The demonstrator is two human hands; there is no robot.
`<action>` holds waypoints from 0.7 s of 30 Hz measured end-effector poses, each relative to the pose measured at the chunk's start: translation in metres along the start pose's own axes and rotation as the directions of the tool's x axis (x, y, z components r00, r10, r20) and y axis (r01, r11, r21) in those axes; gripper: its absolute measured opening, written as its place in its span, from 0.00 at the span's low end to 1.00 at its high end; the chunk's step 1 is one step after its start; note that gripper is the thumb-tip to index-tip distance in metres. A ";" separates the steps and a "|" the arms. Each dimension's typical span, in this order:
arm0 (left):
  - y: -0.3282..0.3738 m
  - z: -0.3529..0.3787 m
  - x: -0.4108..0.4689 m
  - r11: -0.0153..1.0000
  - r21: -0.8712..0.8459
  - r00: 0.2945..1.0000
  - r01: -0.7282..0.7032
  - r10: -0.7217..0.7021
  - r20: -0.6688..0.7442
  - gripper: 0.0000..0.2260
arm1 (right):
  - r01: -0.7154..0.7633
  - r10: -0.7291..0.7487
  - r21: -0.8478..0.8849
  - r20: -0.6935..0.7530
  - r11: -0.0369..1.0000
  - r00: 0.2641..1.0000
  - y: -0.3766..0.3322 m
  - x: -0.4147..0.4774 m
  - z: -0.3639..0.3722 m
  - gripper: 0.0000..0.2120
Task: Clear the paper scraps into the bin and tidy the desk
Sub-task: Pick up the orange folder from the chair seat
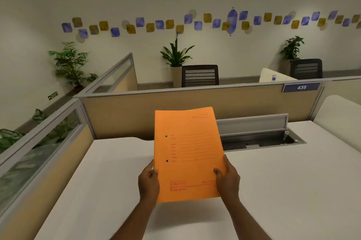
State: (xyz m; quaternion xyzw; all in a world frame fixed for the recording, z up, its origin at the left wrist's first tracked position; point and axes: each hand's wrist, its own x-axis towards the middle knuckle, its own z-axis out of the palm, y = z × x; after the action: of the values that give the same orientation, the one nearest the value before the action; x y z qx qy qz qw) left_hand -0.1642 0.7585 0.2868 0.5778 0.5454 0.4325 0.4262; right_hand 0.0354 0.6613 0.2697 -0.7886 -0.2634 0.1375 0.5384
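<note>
An orange paper file folder (pixel 188 152) with red printed lines and two punch holes is held up above the white desk (pixel 283 181), tilted toward me. My left hand (pixel 148 181) grips its lower left edge, thumb on the front. On the lower right edge my right hand (pixel 228 177) grips it the same way. No paper scraps and no bin show in this view.
A grey cable tray (pixel 257 138) with its lid raised is sunk into the desk behind the folder. Tan partition walls (pixel 136 114) enclose the desk at the back and left. Beyond the partition stand a black mesh chair (pixel 199 75) and potted plants (pixel 176 60).
</note>
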 end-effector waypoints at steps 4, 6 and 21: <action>-0.011 0.026 0.024 0.997 0.050 0.998 0.055 -0.054 -0.027 0.16 | -0.025 0.027 -0.049 0.052 0.999 0.998 0.014 0.032 0.015 0.26; -0.020 0.038 0.036 0.991 0.081 0.994 0.102 -0.099 -0.046 0.14 | -0.048 0.054 -0.073 0.078 0.996 0.995 0.021 0.047 0.021 0.26; -0.070 0.096 0.090 0.946 0.203 0.962 0.254 -0.225 -0.157 0.11 | -0.106 0.139 -0.198 0.161 0.975 0.977 0.073 0.119 0.075 0.25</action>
State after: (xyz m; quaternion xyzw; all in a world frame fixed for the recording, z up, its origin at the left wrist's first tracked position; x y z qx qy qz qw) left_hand -0.0870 0.8497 0.1969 0.5210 0.6833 0.3512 0.3718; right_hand 0.1149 0.7662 0.1816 -0.8356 -0.2720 0.2134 0.4269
